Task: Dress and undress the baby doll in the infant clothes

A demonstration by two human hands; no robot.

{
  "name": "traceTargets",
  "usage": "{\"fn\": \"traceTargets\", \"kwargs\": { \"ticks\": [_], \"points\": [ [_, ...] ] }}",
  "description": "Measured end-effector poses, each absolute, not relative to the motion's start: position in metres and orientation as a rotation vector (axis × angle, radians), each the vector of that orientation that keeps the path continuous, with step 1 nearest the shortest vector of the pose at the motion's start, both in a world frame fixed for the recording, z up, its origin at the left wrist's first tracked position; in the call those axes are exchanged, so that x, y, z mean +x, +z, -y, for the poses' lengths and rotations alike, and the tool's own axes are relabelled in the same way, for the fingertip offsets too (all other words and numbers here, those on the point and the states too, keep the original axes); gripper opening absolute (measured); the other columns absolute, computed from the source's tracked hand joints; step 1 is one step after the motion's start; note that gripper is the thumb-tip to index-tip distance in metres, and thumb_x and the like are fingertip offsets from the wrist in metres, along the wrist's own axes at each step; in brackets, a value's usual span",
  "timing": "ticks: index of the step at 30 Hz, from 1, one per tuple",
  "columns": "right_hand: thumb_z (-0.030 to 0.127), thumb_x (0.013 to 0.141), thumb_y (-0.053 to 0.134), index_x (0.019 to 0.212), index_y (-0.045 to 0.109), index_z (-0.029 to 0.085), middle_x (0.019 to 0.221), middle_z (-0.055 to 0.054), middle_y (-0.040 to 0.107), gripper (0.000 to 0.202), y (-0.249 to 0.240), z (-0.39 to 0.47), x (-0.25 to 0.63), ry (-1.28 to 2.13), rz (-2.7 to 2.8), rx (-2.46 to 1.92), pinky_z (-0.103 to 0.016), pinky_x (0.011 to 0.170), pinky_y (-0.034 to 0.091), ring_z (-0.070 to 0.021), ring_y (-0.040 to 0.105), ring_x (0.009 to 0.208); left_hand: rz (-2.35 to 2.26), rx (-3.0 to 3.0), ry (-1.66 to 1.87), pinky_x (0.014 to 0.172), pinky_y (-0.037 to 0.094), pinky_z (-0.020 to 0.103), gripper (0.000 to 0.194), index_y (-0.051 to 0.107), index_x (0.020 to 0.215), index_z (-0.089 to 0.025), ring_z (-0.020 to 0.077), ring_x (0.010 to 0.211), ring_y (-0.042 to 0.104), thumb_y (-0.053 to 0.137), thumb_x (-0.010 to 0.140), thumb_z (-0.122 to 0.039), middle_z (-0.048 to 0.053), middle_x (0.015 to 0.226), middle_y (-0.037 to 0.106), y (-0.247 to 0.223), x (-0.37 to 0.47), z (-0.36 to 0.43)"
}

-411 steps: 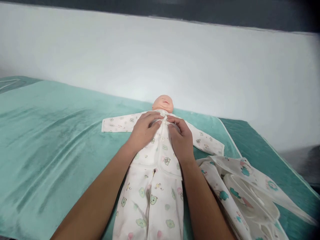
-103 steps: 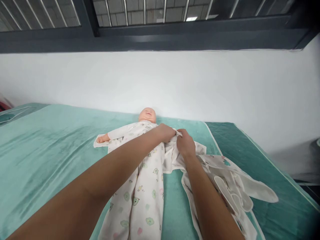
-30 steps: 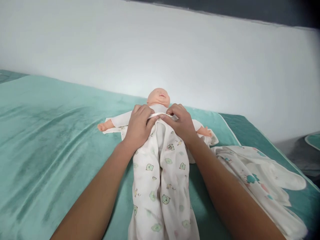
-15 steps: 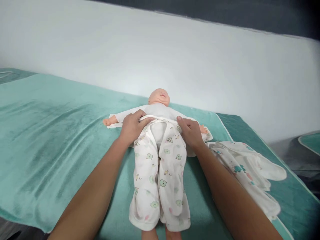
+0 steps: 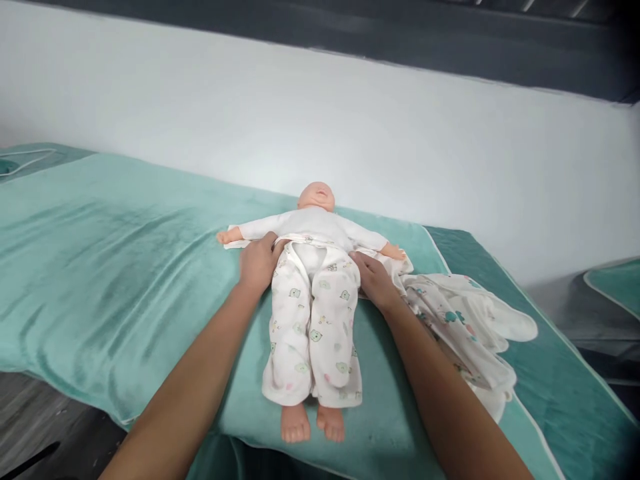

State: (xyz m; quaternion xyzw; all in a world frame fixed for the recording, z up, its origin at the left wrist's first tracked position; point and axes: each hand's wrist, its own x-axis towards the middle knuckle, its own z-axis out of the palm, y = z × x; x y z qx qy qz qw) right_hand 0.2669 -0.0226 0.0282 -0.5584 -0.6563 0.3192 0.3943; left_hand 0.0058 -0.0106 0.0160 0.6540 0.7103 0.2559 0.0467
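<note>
A baby doll [image 5: 317, 195] lies on its back, arms spread, in a white long-sleeved top [image 5: 315, 223]. White trousers [image 5: 293, 320] with green bear prints cover its legs, and its bare feet stick out below. My left hand [image 5: 260, 261] is closed on the trousers' waistband at the doll's hip on the left. At the opposite hip, my right hand [image 5: 374, 277] grips the waistband's other side, thumb on top. The waist edge runs across the belly between both hands. Part of a printed garment lies spread beneath the doll's arms.
A crumpled white printed garment [image 5: 465, 320] lies right of the doll, beside my right forearm. Green velvety cloth [image 5: 125, 267] covers the bed. A white wall [image 5: 250, 107] stands behind it, and another green-covered surface [image 5: 617, 283] shows at the far right.
The view has shifted back, so the doll's feet now show. Both hands remain at the waistband, slightly lower along the hips.
</note>
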Motion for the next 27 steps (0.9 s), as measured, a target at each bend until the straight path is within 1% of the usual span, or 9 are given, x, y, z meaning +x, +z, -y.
{"fn": "traceTargets", "kwargs": {
  "ticks": [3, 5, 7, 11, 14, 17, 20, 23, 27],
  "points": [
    [0.049, 0.081, 0.066, 0.081, 0.066, 0.020, 0.078, 0.003, 0.064, 0.030, 0.031, 0.031, 0.273, 0.968, 1.784, -1.352, -0.025, 0.069, 0.043, -0.0153, 0.053, 0.074, -2.229, 1.985, 0.788, 0.063, 0.031, 0.030, 0.041, 0.062, 0.100, -0.022, 0.0267, 0.079, 0.065, 0.033, 0.101, -0.051, 0.010, 0.085, 0.072, 0.015, 0.011, 0.014],
    [0.047, 0.076, 0.072, 0.096, 0.069, 0.020, 0.090, 0.001, 0.069, 0.033, 0.034, 0.037, 0.277, 1.214, 1.827, -1.277, -0.028, 0.076, 0.047, -0.0181, 0.059, 0.082, -2.227, 1.981, 0.829, 0.064, 0.031, 0.030, 0.040, 0.062, 0.104, -0.022, 0.0259, 0.077, 0.064, 0.035, 0.100, -0.051, 0.010, 0.084, 0.072, 0.014, 0.012, 0.014],
    [0.045, 0.071, 0.078, 0.102, 0.070, 0.020, 0.098, 0.000, 0.071, 0.040, 0.036, 0.043, 0.278, 1.353, 1.838, -1.253, -0.030, 0.081, 0.048, -0.0204, 0.062, 0.087, -2.204, 1.956, 0.896, 0.063, 0.030, 0.030, 0.037, 0.062, 0.104, -0.022, 0.0253, 0.075, 0.063, 0.038, 0.099, -0.050, 0.008, 0.080, 0.070, 0.011, 0.012, 0.012],
    [0.047, 0.066, 0.081, 0.084, 0.070, 0.019, 0.082, 0.002, 0.068, 0.035, 0.035, 0.050, 0.269, 1.156, 1.771, -1.422, -0.026, 0.070, 0.043, -0.0170, 0.057, 0.076, -2.075, 1.896, 1.117, 0.061, 0.029, 0.028, 0.031, 0.063, 0.090, -0.020, 0.0215, 0.068, 0.056, 0.045, 0.097, -0.044, 0.004, 0.070, 0.065, 0.005, 0.010, 0.009],
    [0.049, 0.070, 0.076, 0.069, 0.059, 0.018, 0.066, 0.005, 0.054, 0.035, 0.029, 0.053, 0.259, 0.968, 1.702, -1.449, -0.024, 0.062, 0.035, -0.0123, 0.045, 0.066, -1.893, 1.846, 1.354, 0.062, 0.033, 0.027, 0.025, 0.061, 0.081, -0.020, 0.0175, 0.066, 0.052, 0.049, 0.093, -0.037, 0.001, 0.067, 0.061, 0.002, 0.009, 0.015],
    [0.046, 0.073, 0.070, 0.061, 0.047, 0.019, 0.061, 0.006, 0.043, 0.037, 0.023, 0.054, 0.252, 0.814, 1.687, -1.415, -0.023, 0.058, 0.030, -0.0110, 0.038, 0.064, -1.812, 1.765, 1.549, 0.066, 0.037, 0.026, 0.018, 0.059, 0.075, -0.019, 0.0156, 0.067, 0.050, 0.054, 0.087, -0.032, -0.001, 0.068, 0.060, 0.002, 0.013, 0.031],
    [0.040, 0.075, 0.063, 0.058, 0.040, 0.020, 0.060, 0.006, 0.038, 0.035, 0.019, 0.055, 0.248, 0.677, 1.662, -1.420, -0.024, 0.058, 0.028, -0.0114, 0.037, 0.064, -1.801, 1.712, 1.625, 0.068, 0.039, 0.026, 0.018, 0.057, 0.069, -0.020, 0.0146, 0.066, 0.049, 0.058, 0.083, -0.031, -0.002, 0.064, 0.059, 0.004, 0.016, 0.053],
    [0.035, 0.076, 0.057, 0.059, 0.039, 0.021, 0.060, 0.006, 0.039, 0.028, 0.016, 0.055, 0.247, 0.588, 1.647, -1.448, -0.024, 0.059, 0.028, -0.0125, 0.039, 0.066, -1.762, 1.726, 1.589, 0.067, 0.039, 0.026, 0.025, 0.054, 0.064, -0.020, 0.0137, 0.064, 0.049, 0.061, 0.083, -0.035, -0.003, 0.059, 0.055, 0.005, 0.018, 0.081],
    [0.029, 0.076, 0.053, 0.065, 0.050, 0.021, 0.064, 0.005, 0.049, 0.013, 0.012, 0.054, 0.247, 0.559, 1.635, -1.496, -0.026, 0.064, 0.032, -0.0152, 0.045, 0.070, -1.661, 1.795, 1.492, 0.066, 0.040, 0.027, 0.034, 0.054, 0.063, -0.019, 0.0131, 0.063, 0.051, 0.061, 0.086, -0.042, -0.003, 0.060, 0.057, -0.001, 0.018, 0.119]
  ]
}}
